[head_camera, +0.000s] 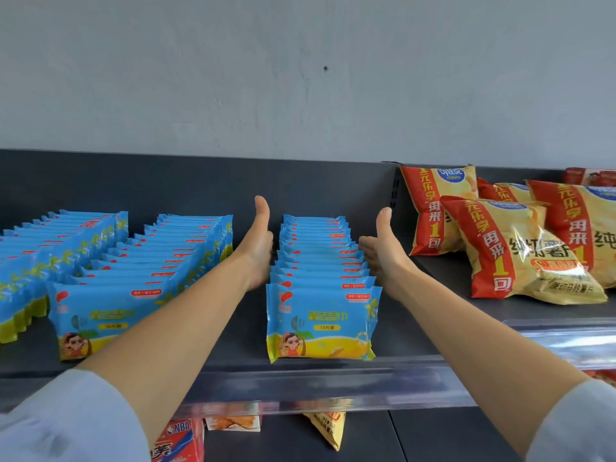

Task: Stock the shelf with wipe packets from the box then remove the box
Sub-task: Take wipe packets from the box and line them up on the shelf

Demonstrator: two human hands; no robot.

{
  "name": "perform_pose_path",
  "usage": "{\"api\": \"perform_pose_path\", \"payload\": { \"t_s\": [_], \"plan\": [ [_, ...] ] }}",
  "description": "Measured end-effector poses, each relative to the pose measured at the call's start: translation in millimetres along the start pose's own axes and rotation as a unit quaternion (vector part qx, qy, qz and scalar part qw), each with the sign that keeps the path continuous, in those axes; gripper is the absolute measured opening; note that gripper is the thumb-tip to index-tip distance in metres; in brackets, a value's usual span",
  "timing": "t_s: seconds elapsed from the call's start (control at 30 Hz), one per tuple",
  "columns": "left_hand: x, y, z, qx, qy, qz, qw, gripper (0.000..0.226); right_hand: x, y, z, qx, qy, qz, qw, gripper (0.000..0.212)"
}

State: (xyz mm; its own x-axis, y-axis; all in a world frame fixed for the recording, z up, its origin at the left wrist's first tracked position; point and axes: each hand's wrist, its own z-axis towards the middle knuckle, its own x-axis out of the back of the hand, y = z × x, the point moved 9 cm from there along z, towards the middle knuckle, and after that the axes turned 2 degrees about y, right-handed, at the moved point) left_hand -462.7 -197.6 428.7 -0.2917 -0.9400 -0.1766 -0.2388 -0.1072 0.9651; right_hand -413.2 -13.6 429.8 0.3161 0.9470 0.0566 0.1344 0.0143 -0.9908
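A row of blue wipe packets (321,281) stands upright on the dark shelf (246,328), between 2 flat hands. The left hand (258,251) and right hand (383,251) press its sides, each grip spread, thumbs up. Other packet rows (140,261) stand left.

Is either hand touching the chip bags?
No, the left hand and right hand flank one row of wipe packets, clear of the chip bags.

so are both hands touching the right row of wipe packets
Touching. The head view shows the left hand flat against the right row of wipe packets on one side, the right hand against the other, no gap.
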Motion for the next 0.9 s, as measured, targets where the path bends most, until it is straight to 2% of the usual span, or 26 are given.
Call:
{"api": "perform_pose_path", "payload": {
  "t_s": [0.1, 0.17, 0.23, 0.37, 0.43, 0.5, 0.6, 0.7, 0.83, 0.9],
  "plan": [
    [-9, 0, 5, 0.024, -0.016, -0.028, 0.999, 0.104, -10, 1, 7, -0.041, -0.033, 0.060, 0.997, 0.096],
    [-22, -1, 6, 0.037, -0.069, -0.033, 0.996, 0.104, -20, 1, 7, -0.044, -0.077, 0.054, 0.995, 0.091],
    [-22, -2, 11, 0.038, -0.079, -0.037, 0.995, 0.104, -25, 4, 13, -0.049, -0.097, 0.047, 0.993, 0.083],
    [-9, 4, 21, 0.013, -0.009, -0.017, 1.000, 0.087, -13, 1, 35, -0.021, -0.038, 0.033, 0.999, 0.078],
    [-6, 7, 30, 0.010, 0.002, -0.007, 1.000, 0.084, -14, -3, 42, -0.029, -0.030, 0.040, 0.998, 0.084],
    [-9, 7, 38, 0.017, -0.009, 0.003, 1.000, 0.089, -16, -5, 48, -0.034, -0.031, 0.033, 0.998, 0.089],
    [-11, 4, 52, 0.028, -0.031, 0.003, 0.999, 0.101, -16, -5, 56, -0.036, -0.025, 0.028, 0.999, 0.078],
    [-6, 1, 62, 0.032, -0.025, -0.011, 0.999, 0.117, -12, -2, 65, -0.034, -0.012, 0.038, 0.999, 0.088],
    [2, 2, 74, 0.023, 0.009, -0.005, 1.000, 0.107, -11, -7, 70, -0.034, 0.000, 0.031, 0.999, 0.096],
    [-4, 2, 74, 0.032, -0.011, 0.006, 0.999, 0.115, -16, -10, 71, -0.036, -0.024, 0.025, 0.999, 0.094]
  ]
}}
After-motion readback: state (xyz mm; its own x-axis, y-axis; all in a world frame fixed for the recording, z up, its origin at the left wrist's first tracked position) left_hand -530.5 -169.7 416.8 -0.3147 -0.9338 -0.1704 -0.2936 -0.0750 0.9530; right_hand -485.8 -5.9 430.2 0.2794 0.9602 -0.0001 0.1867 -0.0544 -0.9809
